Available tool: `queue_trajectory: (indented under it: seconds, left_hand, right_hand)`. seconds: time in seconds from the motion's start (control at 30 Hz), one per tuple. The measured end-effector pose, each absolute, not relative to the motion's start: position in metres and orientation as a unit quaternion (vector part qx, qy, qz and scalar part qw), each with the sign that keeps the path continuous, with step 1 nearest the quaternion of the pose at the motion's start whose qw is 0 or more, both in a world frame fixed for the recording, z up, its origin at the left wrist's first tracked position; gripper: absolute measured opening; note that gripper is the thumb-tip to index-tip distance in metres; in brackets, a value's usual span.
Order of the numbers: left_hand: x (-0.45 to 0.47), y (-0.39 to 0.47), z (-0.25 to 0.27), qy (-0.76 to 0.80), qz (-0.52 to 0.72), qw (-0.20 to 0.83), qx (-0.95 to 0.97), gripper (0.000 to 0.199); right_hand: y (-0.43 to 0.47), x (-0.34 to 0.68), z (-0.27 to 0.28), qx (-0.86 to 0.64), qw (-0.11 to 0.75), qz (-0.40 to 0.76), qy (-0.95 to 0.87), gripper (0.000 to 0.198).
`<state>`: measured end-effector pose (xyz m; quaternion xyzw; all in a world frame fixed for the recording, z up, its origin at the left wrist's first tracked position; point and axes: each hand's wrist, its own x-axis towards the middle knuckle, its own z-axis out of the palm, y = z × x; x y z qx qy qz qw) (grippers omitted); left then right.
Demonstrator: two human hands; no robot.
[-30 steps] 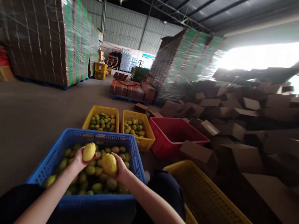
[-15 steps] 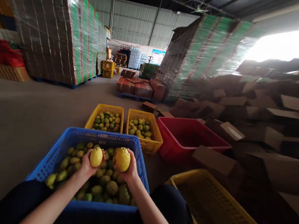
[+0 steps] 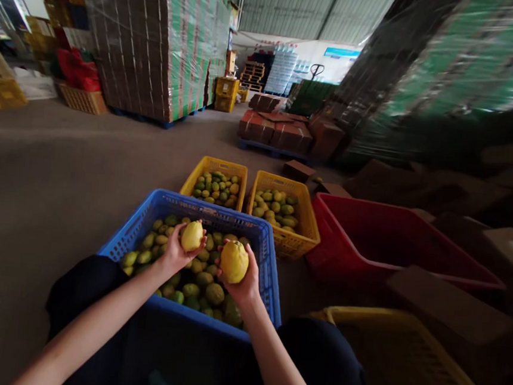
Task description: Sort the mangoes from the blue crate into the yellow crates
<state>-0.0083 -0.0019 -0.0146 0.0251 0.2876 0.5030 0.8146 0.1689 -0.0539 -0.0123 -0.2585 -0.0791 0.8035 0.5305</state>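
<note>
My left hand (image 3: 174, 256) is closed around a pale yellow citrus fruit (image 3: 192, 236), held up with its smooth side showing. In my right hand (image 3: 248, 283) sits a larger, bumpier yellow citrus fruit (image 3: 234, 262), fingers curled round its far side. Both hands hover over a blue plastic crate (image 3: 273, 296) that stands between my knees. Inside it lie many green and yellowish fruits (image 3: 214, 294), partly hidden by my hands and forearms.
Two yellow crates of similar fruit, one at left (image 3: 188, 180) and one at right (image 3: 310, 218), stand beyond the blue crate. A red bin (image 3: 338, 232) and another yellow crate (image 3: 362, 314) are on my right, near cardboard boxes (image 3: 453, 302). Wrapped pallet stacks (image 3: 188, 49) rise behind.
The view has turned left and downward, so the crates appear farther right in part and higher. Both hands still hold the same fruits, turned slightly.
</note>
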Motion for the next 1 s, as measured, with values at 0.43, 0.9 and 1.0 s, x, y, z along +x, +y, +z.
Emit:
queue_trajectory:
  seconds: [0.43, 0.9, 1.0]
  left_hand:
    - [-0.008, -0.002, -0.024, 0.301, 0.428, 0.852, 0.032, 0.050]
    - [0.002, -0.003, -0.044, 0.353, 0.425, 0.832, 0.051, 0.044]
    - [0.002, -0.012, -0.069, 0.471, 0.309, 0.811, 0.158, 0.032]
  right_hand:
    - [-0.051, 0.172, -0.002, -0.335, 0.513, 0.788, 0.057, 0.034]
    - [-0.044, 0.176, -0.005, -0.408, 0.577, 0.684, 0.181, 0.027]
    - [-0.043, 0.180, -0.004, -0.409, 0.591, 0.667, 0.194, 0.024]
